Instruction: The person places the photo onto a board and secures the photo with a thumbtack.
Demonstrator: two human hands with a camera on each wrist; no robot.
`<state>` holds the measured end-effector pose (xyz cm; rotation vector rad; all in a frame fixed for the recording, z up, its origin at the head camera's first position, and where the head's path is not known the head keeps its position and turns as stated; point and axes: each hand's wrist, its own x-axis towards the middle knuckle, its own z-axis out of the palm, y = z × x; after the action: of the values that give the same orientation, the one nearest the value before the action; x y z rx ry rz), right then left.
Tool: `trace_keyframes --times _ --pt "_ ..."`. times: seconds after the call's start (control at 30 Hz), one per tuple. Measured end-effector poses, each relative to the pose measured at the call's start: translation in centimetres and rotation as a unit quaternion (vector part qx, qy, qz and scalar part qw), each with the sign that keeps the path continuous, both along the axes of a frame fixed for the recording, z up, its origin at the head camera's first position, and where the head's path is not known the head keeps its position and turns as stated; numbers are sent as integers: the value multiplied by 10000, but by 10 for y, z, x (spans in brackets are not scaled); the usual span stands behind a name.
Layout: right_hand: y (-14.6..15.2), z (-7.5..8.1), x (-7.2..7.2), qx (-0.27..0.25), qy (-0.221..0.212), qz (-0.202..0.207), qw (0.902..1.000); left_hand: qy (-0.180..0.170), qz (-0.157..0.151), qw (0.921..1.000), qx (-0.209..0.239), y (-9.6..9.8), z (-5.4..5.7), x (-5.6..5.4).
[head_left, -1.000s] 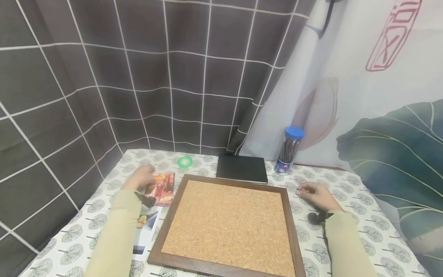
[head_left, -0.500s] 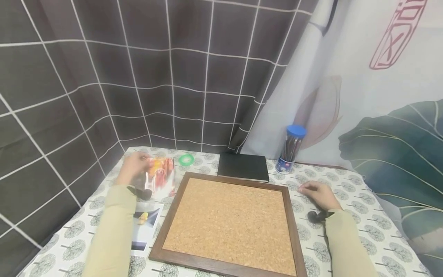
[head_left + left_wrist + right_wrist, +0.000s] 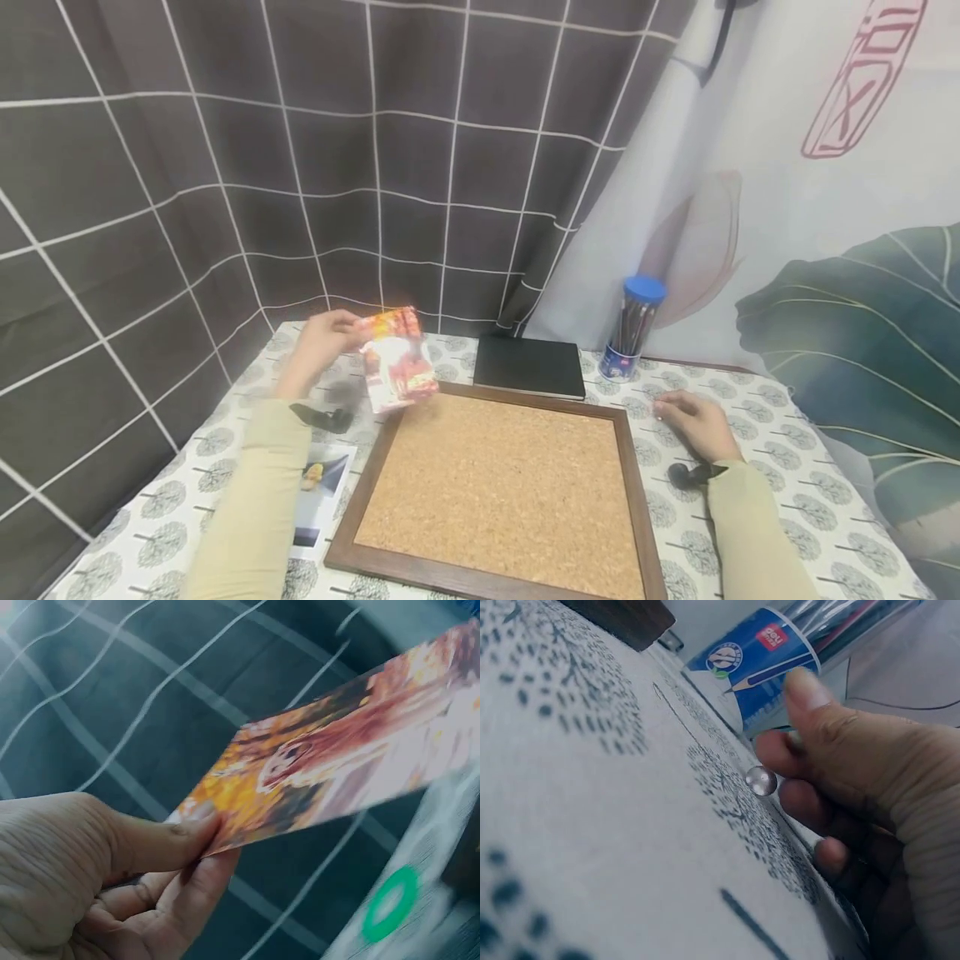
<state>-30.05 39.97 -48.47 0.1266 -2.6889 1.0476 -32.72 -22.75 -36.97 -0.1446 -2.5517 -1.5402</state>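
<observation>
While the left hand (image 3: pixel 321 343) pinches 1 edge of an orange-red rectangular photo print (image 3: pixel 399 367), raised near the brown-framed cork board (image 3: pixel 510 496) — may bend or slip, small grip — right hand (image 3: pixel 699 425) curls by a clear round bead (image 3: pixel 761 781); can't tell if held.

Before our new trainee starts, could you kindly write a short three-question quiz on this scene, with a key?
1. True or false: the left hand holds the picture card at one end, between thumb and fingers.
2. What colour is the lid of the tub? A) red; B) blue; C) green.
3. Fill in: a small clear ball shows close by the fingertips of the person's ____ hand.

Key: 1. True. 2. B, blue. 3. Right: it shows in the view from the right hand.
</observation>
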Motion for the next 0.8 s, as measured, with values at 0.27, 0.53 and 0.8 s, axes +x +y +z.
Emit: trace_keyframes --times 0.27,0.53,0.8 --pt "-1 3 2 122 -93 -292 9995 -703 -1168 9901 -337 62 -31 -6" --pt "-1 2 -1 17 71 0 10000 -1114 -1590 9795 -546 80 -55 -6" --pt "0 1 -3 120 109 129 9998 -934 -1676 9733 -1257 83 -63 -8"
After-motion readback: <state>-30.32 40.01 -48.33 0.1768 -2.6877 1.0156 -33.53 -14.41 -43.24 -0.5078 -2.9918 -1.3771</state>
